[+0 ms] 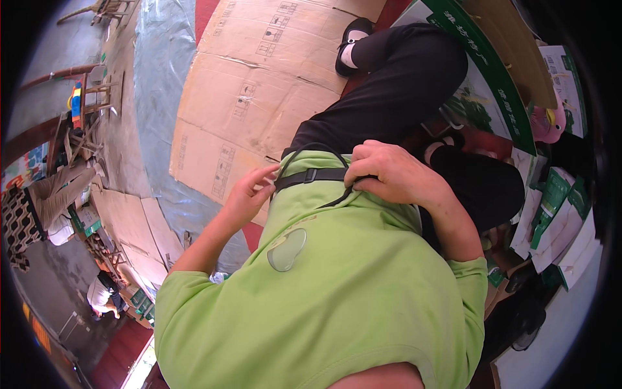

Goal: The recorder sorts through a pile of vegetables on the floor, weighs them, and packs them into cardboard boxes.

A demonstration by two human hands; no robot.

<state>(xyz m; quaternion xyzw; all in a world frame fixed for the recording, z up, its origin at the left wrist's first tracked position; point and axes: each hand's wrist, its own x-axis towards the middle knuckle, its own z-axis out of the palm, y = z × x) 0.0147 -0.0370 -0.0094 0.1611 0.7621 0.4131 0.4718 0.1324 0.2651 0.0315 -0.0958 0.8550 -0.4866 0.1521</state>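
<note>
In the head view, two bare hands work at the waist of one green shirt [350,279], around which runs one black belt [295,179] with one buckle [311,175] between the hands. The right hand [392,172] has its thumb and bent fingers pinching the belt at the buckle's right; the left hand [249,192] is at the belt's left end, its fingers bent and slightly apart, and I cannot make out whether they pinch anything. One thin black cord [319,144] arches above the belt from one hand to the other, and one dark tail hangs below the right hand. The shirt bears one pale rounded patch [287,250]. Two black trouser legs [395,81] extend beyond the waist, folded. Under and beside them lies one large cardboard sheet [253,97], with one bluish plastic sheet [161,117] along its left. To the right stand one big green-and-white box [483,71] and one pink toy [549,129]. Two other people show at the left: one in a patterned top [19,217], one bent over in white [99,295].
</note>
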